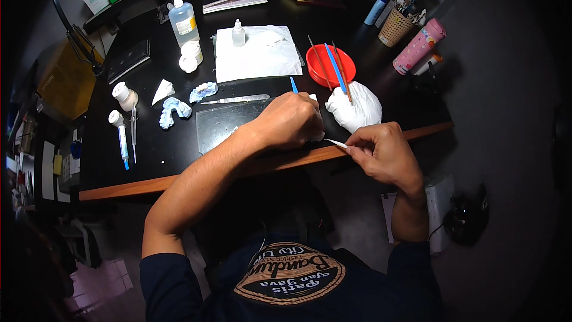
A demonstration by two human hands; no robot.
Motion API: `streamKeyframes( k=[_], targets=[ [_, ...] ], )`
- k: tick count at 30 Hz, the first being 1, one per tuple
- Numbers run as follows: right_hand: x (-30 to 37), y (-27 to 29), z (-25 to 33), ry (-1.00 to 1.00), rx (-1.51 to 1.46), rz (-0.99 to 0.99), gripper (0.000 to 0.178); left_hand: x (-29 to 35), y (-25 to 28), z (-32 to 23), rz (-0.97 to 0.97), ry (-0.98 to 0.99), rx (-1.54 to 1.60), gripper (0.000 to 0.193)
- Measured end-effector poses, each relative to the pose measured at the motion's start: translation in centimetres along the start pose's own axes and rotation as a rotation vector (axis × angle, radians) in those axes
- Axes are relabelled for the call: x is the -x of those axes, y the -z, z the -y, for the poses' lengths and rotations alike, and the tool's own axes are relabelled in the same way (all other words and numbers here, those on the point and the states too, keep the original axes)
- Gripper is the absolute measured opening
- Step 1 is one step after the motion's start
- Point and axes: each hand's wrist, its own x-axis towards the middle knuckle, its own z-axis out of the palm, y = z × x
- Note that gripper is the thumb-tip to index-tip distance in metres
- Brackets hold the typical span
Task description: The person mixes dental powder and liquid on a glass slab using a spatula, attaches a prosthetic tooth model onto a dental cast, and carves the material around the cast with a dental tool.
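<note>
My left hand (291, 120) is closed above the front of the bench. A slim blue handle (294, 85) sticks up from its far side; the working end is hidden by the fingers. My right hand (384, 152) pinches a thin white pointed strip (337, 143), its tip aimed at the left hand, just past the wooden edge. A dark glass slab (223, 124) with white specks lies left of the left hand, and a scalpel (236, 99) rests along its far side. Beyond the right hand sits a bunched white cloth (356, 107).
Two bluish dental models (174, 113) (204, 91) stand left of the slab. A red bowl (316, 59) carries several slim tools. White tissue (256, 59) bears a dropper bottle (238, 34). Tweezers (134, 134), a syringe (123, 143) and a large clear bottle (182, 21) are at left.
</note>
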Motion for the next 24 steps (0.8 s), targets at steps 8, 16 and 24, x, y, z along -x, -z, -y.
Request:
streamKeyframes(
  k=[8, 16, 24],
  targets=[
    [-0.1, -1.1, -0.6, 0.025, -0.034, -0.047, 0.012, -0.1, 0.0, -0.1, 0.007, 0.009, 0.008, 0.016],
    [-0.1, -1.4, -0.3, 0.014, -0.002, -0.073, 0.014, 0.1, 0.1, -0.3, 0.009, 0.04, 0.021, 0.014],
    [0.8, -4.3, 0.0, 0.05, 0.0, -0.268, 0.013, 0.2, -0.6, -0.1, -0.056, 0.084, -0.012, 0.012]
  ],
)
